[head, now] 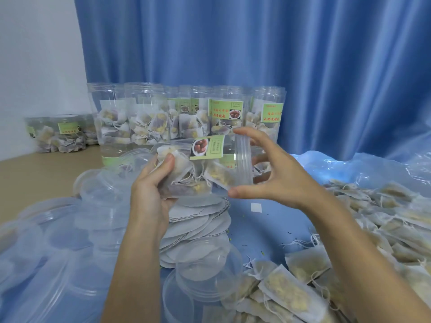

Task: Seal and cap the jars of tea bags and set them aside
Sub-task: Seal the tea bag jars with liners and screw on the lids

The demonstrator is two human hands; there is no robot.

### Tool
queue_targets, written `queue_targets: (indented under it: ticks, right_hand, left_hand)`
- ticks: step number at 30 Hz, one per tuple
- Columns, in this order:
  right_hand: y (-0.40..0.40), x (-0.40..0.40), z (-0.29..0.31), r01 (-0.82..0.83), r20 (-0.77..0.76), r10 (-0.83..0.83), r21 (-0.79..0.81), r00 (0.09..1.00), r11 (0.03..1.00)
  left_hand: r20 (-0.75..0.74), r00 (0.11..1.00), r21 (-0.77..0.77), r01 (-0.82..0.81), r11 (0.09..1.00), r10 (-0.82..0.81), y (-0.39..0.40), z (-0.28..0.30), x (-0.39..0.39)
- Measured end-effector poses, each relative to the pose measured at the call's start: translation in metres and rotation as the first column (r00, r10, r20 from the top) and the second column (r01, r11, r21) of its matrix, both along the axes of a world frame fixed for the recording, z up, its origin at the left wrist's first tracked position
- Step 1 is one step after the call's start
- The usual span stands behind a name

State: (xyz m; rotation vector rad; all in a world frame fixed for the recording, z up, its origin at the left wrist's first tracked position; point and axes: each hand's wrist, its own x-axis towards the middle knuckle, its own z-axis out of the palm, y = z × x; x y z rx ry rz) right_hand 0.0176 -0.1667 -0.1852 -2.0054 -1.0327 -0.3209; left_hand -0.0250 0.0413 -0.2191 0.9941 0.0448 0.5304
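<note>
A clear plastic jar (205, 166) full of tea bags lies on its side in mid-air, its green label facing up. My left hand (151, 185) grips its bottom end. My right hand (268, 173) holds its clear lid (243, 159) at the mouth end, index finger over the top and thumb underneath. Below the jar lies a pile of round grey seal discs (198, 217). Several clear lids (70, 234) lie at the left and at the front (205, 276).
A row of open-topped filled jars (186, 117) stands at the back before a blue curtain (256, 43). A few capped jars (63, 134) sit far left on the tan table. Loose tea bags (349, 241) cover the blue plastic sheet at the right.
</note>
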Motion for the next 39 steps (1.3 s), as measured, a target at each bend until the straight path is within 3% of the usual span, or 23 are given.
queue_targets:
  ticks: [1,4,9,13,17,19,20,21,22,23,24,26,30,36,39]
  right_hand:
    - [0.004,0.0,-0.003,0.032,0.021,-0.034,0.065,0.999,0.997]
    - [0.014,-0.001,-0.01,0.068,-0.126,-0.033,0.286,0.991,0.956]
    - [0.016,0.001,-0.007,0.091,-0.312,-0.007,0.254,0.95,0.963]
    - [0.02,-0.003,-0.009,-0.041,-0.227,0.117,0.313,0.967,0.949]
    - [0.025,-0.005,-0.011,0.011,-0.147,0.061,0.447,0.987,0.895]
    - [0.023,-0.005,-0.009,0.04,-0.121,0.026,0.507,0.992,0.861]
    - [0.023,-0.006,-0.007,0.058,-0.101,-0.006,0.517,0.995,0.854]
    - [0.024,-0.007,-0.004,0.076,-0.09,-0.033,0.526,0.995,0.847]
    - [0.026,-0.01,-0.002,0.095,-0.088,-0.056,0.534,0.994,0.84]
    - [0.029,-0.012,0.0,0.112,-0.087,-0.077,0.541,0.993,0.833]
    - [0.033,-0.016,0.002,0.124,-0.084,-0.093,0.546,0.992,0.829]
    - [0.043,-0.025,0.006,0.128,-0.09,-0.093,0.57,0.992,0.811]
    - [0.062,-0.04,0.016,0.002,-0.061,0.039,0.561,0.997,0.828]
    - [0.122,-0.071,0.039,-0.116,0.018,0.12,0.424,0.993,0.898]
    - [0.167,-0.087,0.046,-0.162,0.003,0.172,0.35,0.985,0.923]
  left_hand:
    - [0.011,1.0,-0.012,-0.004,1.0,0.004,0.001,0.0,0.001]
    - [0.064,0.997,0.005,-0.034,0.999,0.034,0.002,0.0,-0.001]
    - [0.07,0.997,-0.025,-0.024,0.999,0.025,0.003,-0.001,-0.001]
    - [-0.065,0.997,-0.005,0.044,0.999,-0.044,0.0,0.001,-0.004]
    - [-0.199,0.98,0.194,0.028,0.981,0.011,-0.014,0.013,-0.009]
    - [-0.216,0.941,0.458,-0.137,0.878,0.259,-0.015,0.022,-0.011]
    - [-0.112,0.894,0.647,-0.266,0.714,0.434,-0.013,0.025,-0.014]
    - [0.052,0.868,0.784,-0.342,0.519,0.494,-0.013,0.031,-0.02]
    - [0.189,0.885,0.852,-0.363,0.378,0.425,-0.016,0.037,-0.027]
    - [0.231,0.927,0.884,-0.327,0.335,0.294,-0.02,0.041,-0.032]
    - [0.2,0.962,0.909,-0.253,0.33,0.188,-0.025,0.047,-0.037]
    - [0.21,0.965,0.915,-0.251,0.317,0.156,-0.026,0.055,-0.041]
    - [0.327,0.905,0.878,-0.397,0.268,0.271,-0.003,0.073,-0.054]
    - [0.241,0.89,0.916,-0.34,0.214,0.387,0.074,0.083,-0.103]
    - [0.161,0.874,0.917,-0.304,0.257,0.46,0.121,0.083,-0.136]
